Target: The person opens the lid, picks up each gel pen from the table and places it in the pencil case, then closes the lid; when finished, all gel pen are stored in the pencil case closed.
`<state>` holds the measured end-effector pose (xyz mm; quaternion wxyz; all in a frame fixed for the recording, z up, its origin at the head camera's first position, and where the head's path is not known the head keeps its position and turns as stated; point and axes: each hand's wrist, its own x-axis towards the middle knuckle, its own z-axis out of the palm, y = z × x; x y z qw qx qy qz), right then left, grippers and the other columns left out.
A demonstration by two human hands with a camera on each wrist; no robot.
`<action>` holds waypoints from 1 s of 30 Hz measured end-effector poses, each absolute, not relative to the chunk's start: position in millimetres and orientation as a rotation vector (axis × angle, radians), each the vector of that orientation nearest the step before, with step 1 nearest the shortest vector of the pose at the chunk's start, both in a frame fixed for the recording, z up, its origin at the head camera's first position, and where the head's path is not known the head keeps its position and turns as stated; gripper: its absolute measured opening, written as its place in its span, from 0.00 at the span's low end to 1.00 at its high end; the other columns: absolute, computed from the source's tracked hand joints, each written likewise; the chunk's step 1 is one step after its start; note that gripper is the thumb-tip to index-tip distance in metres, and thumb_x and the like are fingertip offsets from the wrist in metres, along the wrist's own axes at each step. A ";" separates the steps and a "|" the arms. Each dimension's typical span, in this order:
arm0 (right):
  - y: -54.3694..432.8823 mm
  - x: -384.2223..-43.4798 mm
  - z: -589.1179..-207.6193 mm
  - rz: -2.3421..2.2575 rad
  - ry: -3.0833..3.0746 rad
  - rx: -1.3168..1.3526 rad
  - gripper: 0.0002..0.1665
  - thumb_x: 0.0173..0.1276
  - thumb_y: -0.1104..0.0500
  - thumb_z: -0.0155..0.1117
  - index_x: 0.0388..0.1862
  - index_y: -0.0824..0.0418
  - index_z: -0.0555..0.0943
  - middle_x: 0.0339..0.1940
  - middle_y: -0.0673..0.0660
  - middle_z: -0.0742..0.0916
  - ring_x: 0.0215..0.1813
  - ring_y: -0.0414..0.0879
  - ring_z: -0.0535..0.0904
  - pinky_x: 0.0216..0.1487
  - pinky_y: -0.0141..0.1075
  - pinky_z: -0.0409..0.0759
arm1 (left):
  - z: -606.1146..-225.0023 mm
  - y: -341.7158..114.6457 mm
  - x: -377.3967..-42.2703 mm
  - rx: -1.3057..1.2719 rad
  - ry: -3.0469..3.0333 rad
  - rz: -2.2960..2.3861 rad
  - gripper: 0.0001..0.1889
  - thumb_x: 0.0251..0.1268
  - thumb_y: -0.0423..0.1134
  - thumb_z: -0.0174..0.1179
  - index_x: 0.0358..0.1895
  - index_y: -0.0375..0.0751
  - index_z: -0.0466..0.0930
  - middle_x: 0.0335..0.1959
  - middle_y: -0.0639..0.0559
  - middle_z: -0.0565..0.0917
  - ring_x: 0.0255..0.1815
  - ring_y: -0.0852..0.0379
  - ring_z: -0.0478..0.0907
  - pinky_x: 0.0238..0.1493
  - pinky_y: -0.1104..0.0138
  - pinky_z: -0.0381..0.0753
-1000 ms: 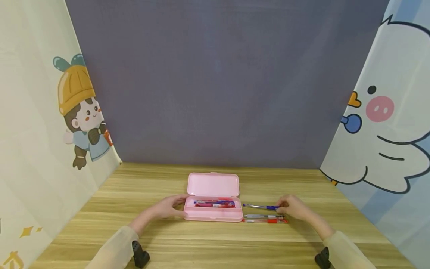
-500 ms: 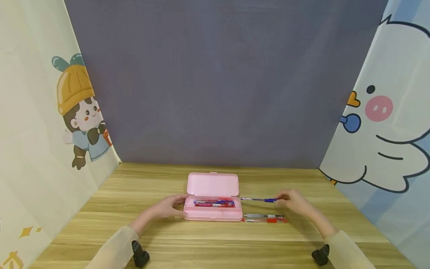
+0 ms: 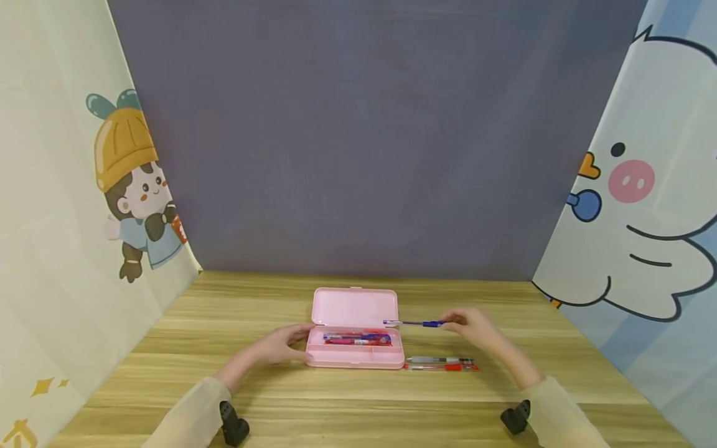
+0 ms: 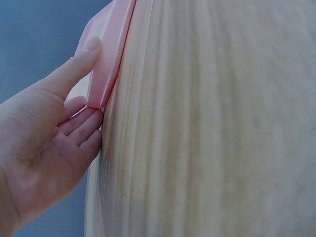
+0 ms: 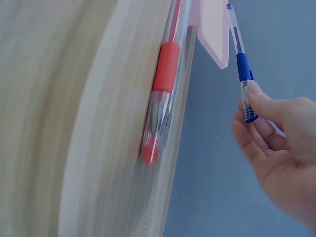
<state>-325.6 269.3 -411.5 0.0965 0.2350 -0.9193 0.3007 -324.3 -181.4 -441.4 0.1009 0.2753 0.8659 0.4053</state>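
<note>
A pink pencil case lies with its lid folded back, and several blue and red pens rest in its rear compartment. At the case's left end, my left hand holds it between thumb and fingers; the left wrist view shows the thumb along the pink wall. My right hand pinches a blue pen by one end. That pen is raised off the table, its other end over the lid's right edge. In the right wrist view, thumb and fingers grip the blue pen.
To the right of the case, a pen with a dark grip and a red pen lie side by side on the wooden table. A grey backdrop stands behind, with cartoon-printed sheets at both sides.
My right hand has lifted the blue pen from beside the other two and carried it away and leftward, toward the case. The left hand and the case have stayed put.
</note>
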 end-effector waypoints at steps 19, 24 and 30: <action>216.8 -340.0 -410.6 1.048 -2.603 0.721 0.04 0.59 0.60 0.68 0.34 0.57 0.83 0.30 0.51 0.86 0.32 0.38 0.80 0.32 0.29 0.80 | -441.9 -182.0 -325.8 0.824 2.554 1.209 0.40 0.53 0.43 0.69 0.67 0.30 0.62 0.65 0.30 0.67 0.66 0.35 0.65 0.68 0.47 0.63; 203.3 -343.2 -413.2 1.063 -2.559 0.756 0.03 0.58 0.62 0.69 0.31 0.59 0.82 0.28 0.51 0.86 0.30 0.36 0.79 0.31 0.29 0.80 | -443.1 -182.5 -326.4 0.806 2.558 1.201 0.41 0.52 0.45 0.69 0.67 0.31 0.62 0.65 0.31 0.68 0.66 0.36 0.65 0.67 0.48 0.64; 186.9 -344.4 -417.1 1.100 -2.537 0.809 0.04 0.58 0.64 0.68 0.31 0.63 0.81 0.28 0.56 0.86 0.30 0.39 0.79 0.31 0.28 0.81 | -443.5 -182.1 -327.3 0.794 2.552 1.207 0.41 0.53 0.46 0.69 0.67 0.32 0.62 0.65 0.31 0.67 0.67 0.36 0.65 0.67 0.49 0.64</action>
